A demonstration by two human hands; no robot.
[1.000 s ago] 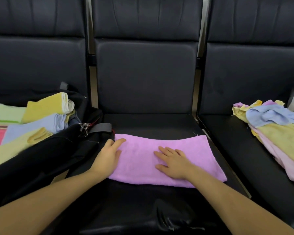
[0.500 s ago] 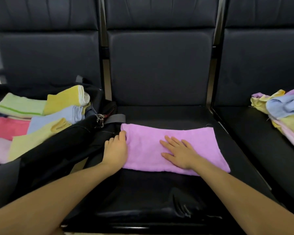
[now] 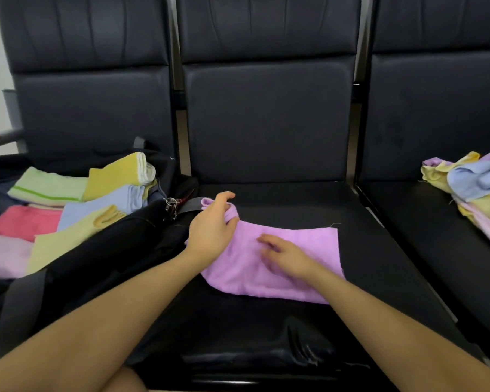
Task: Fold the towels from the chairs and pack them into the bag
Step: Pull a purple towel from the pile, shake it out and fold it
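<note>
The task stands partly complete, by the look of the seats. The purple towel point(image 3: 283, 258) lies on the middle chair seat point(image 3: 294, 205), folded to a strip and not yet to packing size. The left hand point(image 3: 212, 227) grips the towel's left end, fingers curled round a bunched corner lifted off the seat; my judgement is that a further fold toward the right hand is in progress. The right hand point(image 3: 287, 257) lies flat on the towel's centre, fingers spread and somewhat blurred, apparently pinning the cloth. Just beyond the left hand, on its outer side, the black bag point(image 3: 105, 250) lies open on the neighbouring seat. Folded towels point(image 3: 68, 205) in green, yellow, blue, pink and pale purple rest in or on it; whether all sit fully inside cannot be told. Well apart from the right hand, on its outer side, an unfolded pile point(image 3: 475, 188) of yellow, blue and pink towels waits on the far chair, partly cut off by the frame edge. Remaining work: finish this fold, pack it, then process that pile.
</note>
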